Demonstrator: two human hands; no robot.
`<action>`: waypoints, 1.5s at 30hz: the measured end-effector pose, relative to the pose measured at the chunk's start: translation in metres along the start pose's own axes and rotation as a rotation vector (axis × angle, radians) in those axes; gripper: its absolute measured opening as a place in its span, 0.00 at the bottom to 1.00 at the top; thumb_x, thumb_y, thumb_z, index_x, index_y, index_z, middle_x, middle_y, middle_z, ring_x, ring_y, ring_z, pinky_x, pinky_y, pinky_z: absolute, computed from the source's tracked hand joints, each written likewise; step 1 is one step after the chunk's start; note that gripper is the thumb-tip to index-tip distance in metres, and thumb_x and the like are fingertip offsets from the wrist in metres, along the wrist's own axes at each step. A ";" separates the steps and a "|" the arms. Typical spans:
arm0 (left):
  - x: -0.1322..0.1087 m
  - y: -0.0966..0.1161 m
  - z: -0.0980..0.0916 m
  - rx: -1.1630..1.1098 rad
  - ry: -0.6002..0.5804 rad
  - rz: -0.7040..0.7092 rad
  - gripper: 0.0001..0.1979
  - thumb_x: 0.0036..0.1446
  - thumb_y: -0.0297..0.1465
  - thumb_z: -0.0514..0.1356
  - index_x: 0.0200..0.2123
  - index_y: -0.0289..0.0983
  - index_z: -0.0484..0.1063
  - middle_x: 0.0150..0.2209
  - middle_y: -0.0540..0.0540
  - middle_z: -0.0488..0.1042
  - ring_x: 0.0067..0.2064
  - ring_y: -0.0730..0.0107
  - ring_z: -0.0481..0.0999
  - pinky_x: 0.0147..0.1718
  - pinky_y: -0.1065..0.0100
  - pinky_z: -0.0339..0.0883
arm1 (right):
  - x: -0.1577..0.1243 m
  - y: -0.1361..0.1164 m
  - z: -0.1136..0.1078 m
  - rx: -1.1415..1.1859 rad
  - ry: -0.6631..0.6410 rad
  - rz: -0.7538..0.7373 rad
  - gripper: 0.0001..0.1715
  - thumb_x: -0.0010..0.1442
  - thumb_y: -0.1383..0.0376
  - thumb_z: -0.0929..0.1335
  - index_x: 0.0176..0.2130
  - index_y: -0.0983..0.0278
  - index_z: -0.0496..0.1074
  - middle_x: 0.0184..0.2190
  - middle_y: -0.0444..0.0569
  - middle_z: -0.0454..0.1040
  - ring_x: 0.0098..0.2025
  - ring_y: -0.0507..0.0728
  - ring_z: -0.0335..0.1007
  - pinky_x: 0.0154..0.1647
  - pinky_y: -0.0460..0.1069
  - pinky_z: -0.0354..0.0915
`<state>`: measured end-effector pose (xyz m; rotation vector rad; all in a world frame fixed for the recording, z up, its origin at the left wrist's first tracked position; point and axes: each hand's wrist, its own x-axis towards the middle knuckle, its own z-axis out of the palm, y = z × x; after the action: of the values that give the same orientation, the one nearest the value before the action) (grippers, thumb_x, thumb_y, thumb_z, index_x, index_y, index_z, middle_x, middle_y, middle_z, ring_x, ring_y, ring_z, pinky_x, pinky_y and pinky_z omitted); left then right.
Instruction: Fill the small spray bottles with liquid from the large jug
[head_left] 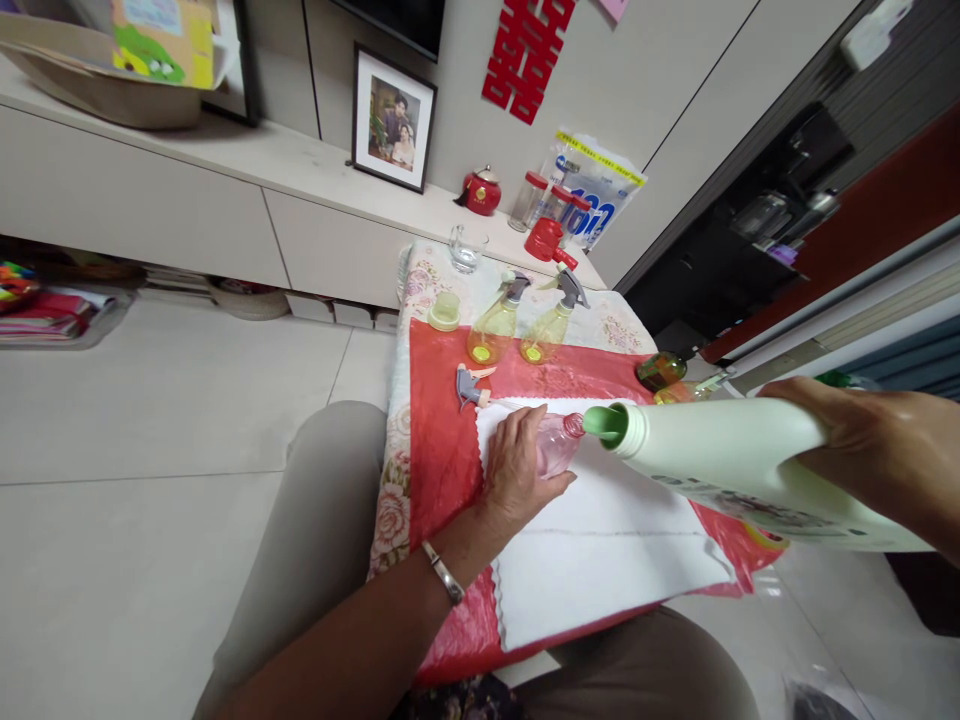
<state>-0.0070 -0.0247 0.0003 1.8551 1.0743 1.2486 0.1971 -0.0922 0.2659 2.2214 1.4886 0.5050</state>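
Note:
My left hand (pixel 517 468) is wrapped around a small clear pink bottle (pixel 556 446), which stands on a white cloth (pixel 600 560) with its threaded neck uncapped. By its handle, my right hand (pixel 862 430) grips a large pale green jug (pixel 731 437) tipped almost level. The jug's green spout (pixel 604 424) is right at the pink bottle's mouth; whether liquid is flowing I cannot tell. A grey and pink spray head (pixel 471 387) lies beside my left hand. Two yellow spray bottles (pixel 491 335) with grey triggers stand farther back.
Under the white cloth, red plastic sheeting (pixel 442 450) covers a floral tablecloth (pixel 391 520). A pale green cap (pixel 444 311) and a glass cup (pixel 465 250) stand at the back. Dark green and yellow bottles (pixel 661 371) lie at the right edge. A cabinet (pixel 330 225) borders the table's far side.

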 end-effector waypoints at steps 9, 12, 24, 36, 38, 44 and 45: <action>0.000 -0.001 0.000 0.003 -0.006 0.000 0.49 0.39 0.28 0.77 0.61 0.40 0.56 0.58 0.38 0.68 0.61 0.46 0.68 0.61 0.45 0.65 | 0.001 0.001 0.002 0.003 -0.017 0.015 0.27 0.44 0.54 0.63 0.45 0.43 0.74 0.32 0.42 0.78 0.31 0.63 0.73 0.28 0.52 0.60; 0.000 -0.001 0.000 0.001 -0.010 0.007 0.49 0.39 0.28 0.77 0.62 0.40 0.55 0.58 0.38 0.68 0.61 0.46 0.68 0.61 0.44 0.65 | 0.001 0.000 -0.001 0.023 -0.025 0.022 0.26 0.43 0.53 0.63 0.43 0.43 0.75 0.31 0.42 0.78 0.32 0.64 0.73 0.29 0.52 0.60; 0.000 -0.001 0.000 -0.006 0.003 0.007 0.49 0.39 0.28 0.77 0.62 0.42 0.56 0.58 0.39 0.68 0.61 0.46 0.68 0.61 0.44 0.65 | 0.001 -0.003 -0.002 0.036 -0.002 0.010 0.25 0.42 0.54 0.64 0.42 0.45 0.75 0.29 0.43 0.78 0.30 0.63 0.72 0.27 0.52 0.60; 0.000 0.000 0.000 -0.006 -0.006 -0.004 0.49 0.39 0.28 0.77 0.62 0.42 0.56 0.58 0.39 0.68 0.61 0.46 0.68 0.61 0.44 0.65 | 0.003 -0.001 0.002 0.007 0.032 -0.030 0.27 0.42 0.55 0.64 0.44 0.45 0.76 0.29 0.43 0.78 0.28 0.61 0.72 0.26 0.51 0.59; 0.000 0.000 0.000 -0.005 -0.003 0.002 0.49 0.39 0.28 0.77 0.62 0.42 0.55 0.58 0.39 0.68 0.61 0.46 0.69 0.61 0.44 0.65 | 0.004 0.000 0.003 -0.001 0.032 -0.028 0.26 0.43 0.55 0.64 0.44 0.46 0.76 0.29 0.43 0.78 0.27 0.61 0.72 0.25 0.51 0.59; 0.000 0.000 0.000 0.001 -0.005 0.002 0.50 0.38 0.28 0.77 0.62 0.41 0.56 0.58 0.38 0.68 0.60 0.46 0.69 0.61 0.45 0.65 | 0.001 -0.002 -0.001 0.015 0.006 -0.017 0.26 0.42 0.54 0.64 0.43 0.45 0.75 0.29 0.42 0.79 0.29 0.62 0.73 0.27 0.52 0.60; 0.000 0.000 -0.001 0.000 -0.006 0.001 0.50 0.38 0.28 0.77 0.62 0.40 0.56 0.58 0.38 0.68 0.61 0.46 0.69 0.61 0.45 0.65 | 0.001 -0.002 -0.002 0.016 0.002 -0.006 0.26 0.42 0.54 0.64 0.43 0.45 0.75 0.29 0.42 0.79 0.29 0.63 0.73 0.27 0.52 0.60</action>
<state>-0.0074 -0.0245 0.0008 1.8583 1.0701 1.2432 0.1946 -0.0902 0.2663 2.2280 1.5050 0.4948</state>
